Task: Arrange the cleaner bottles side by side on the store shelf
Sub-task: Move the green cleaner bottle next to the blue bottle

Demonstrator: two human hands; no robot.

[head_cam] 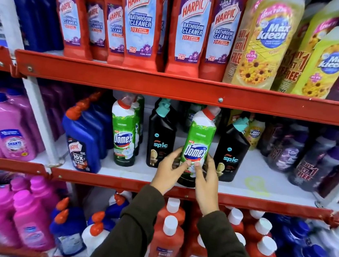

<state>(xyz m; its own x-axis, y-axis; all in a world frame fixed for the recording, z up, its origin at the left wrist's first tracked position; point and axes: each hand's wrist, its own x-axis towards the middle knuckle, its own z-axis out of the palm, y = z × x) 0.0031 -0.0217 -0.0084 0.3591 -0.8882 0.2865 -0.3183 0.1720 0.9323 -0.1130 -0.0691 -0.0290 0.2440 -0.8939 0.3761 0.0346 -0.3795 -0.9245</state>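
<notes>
A green and white Domex bottle (199, 140) with a red cap stands near the front edge of the middle shelf (137, 174). My left hand (168, 171) and my right hand (206, 179) grip its lower part from both sides. A second Domex bottle (124, 135) stands further left. One black Spic bottle (160, 140) stands between the two Domex bottles, and another black Spic bottle (230, 153) stands just right of the held one. A blue Harpic bottle (84, 137) is at the left.
Red Harpic bathroom cleaner bottles (142, 22) and yellow Max Kleen bottles (265, 39) fill the top shelf. Pink bottles (8, 127) stand at the left, dark purple ones (309, 160) at the right. Bare shelf board (258, 182) lies right of the Spic bottle. Red bottles (166, 241) fill the bottom shelf.
</notes>
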